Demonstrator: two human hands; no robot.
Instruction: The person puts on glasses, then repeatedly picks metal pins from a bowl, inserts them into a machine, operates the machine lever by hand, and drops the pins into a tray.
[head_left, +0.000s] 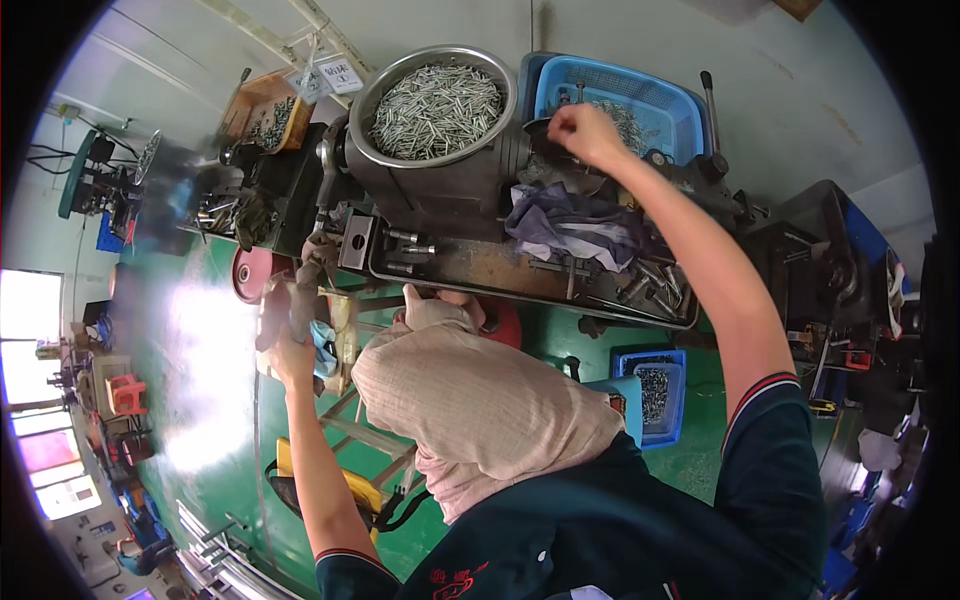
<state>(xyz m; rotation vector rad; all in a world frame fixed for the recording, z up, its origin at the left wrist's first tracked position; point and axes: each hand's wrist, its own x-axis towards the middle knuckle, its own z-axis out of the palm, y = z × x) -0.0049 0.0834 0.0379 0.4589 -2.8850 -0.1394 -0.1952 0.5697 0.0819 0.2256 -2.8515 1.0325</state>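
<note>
My right hand [590,136] reaches over a bench lathe [430,190], its fingers curled together beside the spindle end. Whatever they pinch, if anything, is too small to make out. Behind that hand, a blue plastic basket [690,112] contains many small metal parts [622,122]. A steel bowl [362,130] heaped with small metal pins [437,112] rests on top of the lathe housing. At the left, my left hand [290,338] is raised close to the lower end of a long metal lever [326,185]. Motion blurs its fingers, so its grip does not show.
A crumpled dark cloth [575,225] lies on the machine's tray [480,262], with loose metal tools [650,290] to its right. An orange bin [290,125] of parts stands at the far left. Below, a blue crate [677,400] sits on the green floor beside my cloth-covered lap.
</note>
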